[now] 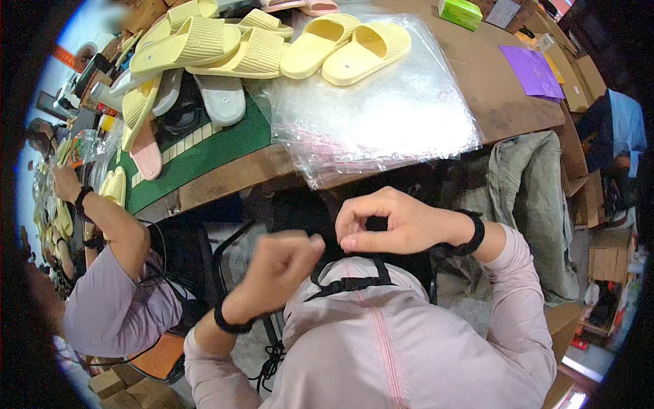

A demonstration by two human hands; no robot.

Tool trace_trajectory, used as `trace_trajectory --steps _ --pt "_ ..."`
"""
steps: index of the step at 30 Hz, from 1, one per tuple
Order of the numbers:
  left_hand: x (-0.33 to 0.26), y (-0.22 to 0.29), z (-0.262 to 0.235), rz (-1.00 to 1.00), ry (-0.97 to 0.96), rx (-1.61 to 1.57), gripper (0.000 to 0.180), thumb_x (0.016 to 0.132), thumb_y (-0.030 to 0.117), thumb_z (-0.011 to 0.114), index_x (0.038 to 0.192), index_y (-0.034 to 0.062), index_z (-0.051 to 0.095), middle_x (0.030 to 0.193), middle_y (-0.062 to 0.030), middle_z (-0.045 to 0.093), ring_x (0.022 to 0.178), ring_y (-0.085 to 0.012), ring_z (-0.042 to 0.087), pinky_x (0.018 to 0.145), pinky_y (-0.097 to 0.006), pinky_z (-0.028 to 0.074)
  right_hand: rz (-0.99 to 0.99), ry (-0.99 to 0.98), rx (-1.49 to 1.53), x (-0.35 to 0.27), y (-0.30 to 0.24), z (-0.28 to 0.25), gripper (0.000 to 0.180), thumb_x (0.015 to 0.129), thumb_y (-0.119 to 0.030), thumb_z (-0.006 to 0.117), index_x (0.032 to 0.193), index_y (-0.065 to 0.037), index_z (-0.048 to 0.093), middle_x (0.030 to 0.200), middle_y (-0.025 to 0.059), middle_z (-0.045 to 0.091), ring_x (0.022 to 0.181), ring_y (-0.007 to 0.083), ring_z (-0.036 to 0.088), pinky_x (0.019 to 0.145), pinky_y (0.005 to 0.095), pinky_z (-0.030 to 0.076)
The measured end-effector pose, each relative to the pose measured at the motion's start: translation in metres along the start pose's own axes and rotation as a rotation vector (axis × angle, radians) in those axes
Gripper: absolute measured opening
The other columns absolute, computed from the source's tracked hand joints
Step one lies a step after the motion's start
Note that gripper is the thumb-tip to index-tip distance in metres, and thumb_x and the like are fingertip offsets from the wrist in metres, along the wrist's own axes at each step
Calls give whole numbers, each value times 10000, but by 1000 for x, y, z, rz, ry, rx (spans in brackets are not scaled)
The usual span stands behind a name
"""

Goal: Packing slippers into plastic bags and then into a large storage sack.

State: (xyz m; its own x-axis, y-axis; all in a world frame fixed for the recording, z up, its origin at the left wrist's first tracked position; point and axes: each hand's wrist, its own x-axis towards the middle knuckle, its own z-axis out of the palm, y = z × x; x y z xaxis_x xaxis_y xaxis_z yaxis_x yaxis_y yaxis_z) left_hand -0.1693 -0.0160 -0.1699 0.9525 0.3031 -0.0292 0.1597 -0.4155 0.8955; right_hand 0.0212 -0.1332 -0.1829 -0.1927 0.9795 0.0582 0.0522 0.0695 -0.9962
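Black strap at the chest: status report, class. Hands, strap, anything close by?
Left hand and right hand pinching the black strap. Clear bags and yellow slippers untouched on the table.

Before me stands a long brown wooden worktable, its far edge bending with the lens. A dark green mat with pale squares along its border covers its left part. Beyond the table's right end, brown cardboard cartons are stacked, with more boxes lower down at my right. A grey-green cloth sack slumps against the table's side. Under the table it is dark. At my lower left sits an orange stool seat. The light is even and bright.
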Motion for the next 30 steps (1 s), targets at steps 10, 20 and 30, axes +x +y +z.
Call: trace_trajectory --steps 10,20,30 --pt "-95 -11 14 -304 -475 202 270 894 237 487 826 -17 548 694 -241 573 692 -416 568 580 -449 440 17 -42 34 18 15 1 173 872 -204 575 853 -31 571 700 12 590 636 63 512 589 228 421" --pt "-96 -14 8 -470 -392 -134 218 860 157 541 922 -51 555 746 -150 626 661 -179 593 613 -302 456 24 -34 50 25 21 11 216 874 -219 561 807 -13 561 583 6 492 554 72 436 515 247 374" --pt "-121 -71 36 -745 -77 -389 332 923 202 477 701 -31 556 557 -76 541 510 -100 482 471 -275 376 70 -58 24 36 29 22 246 848 -240 570 775 -6 575 628 55 584 568 121 531 536 279 430"
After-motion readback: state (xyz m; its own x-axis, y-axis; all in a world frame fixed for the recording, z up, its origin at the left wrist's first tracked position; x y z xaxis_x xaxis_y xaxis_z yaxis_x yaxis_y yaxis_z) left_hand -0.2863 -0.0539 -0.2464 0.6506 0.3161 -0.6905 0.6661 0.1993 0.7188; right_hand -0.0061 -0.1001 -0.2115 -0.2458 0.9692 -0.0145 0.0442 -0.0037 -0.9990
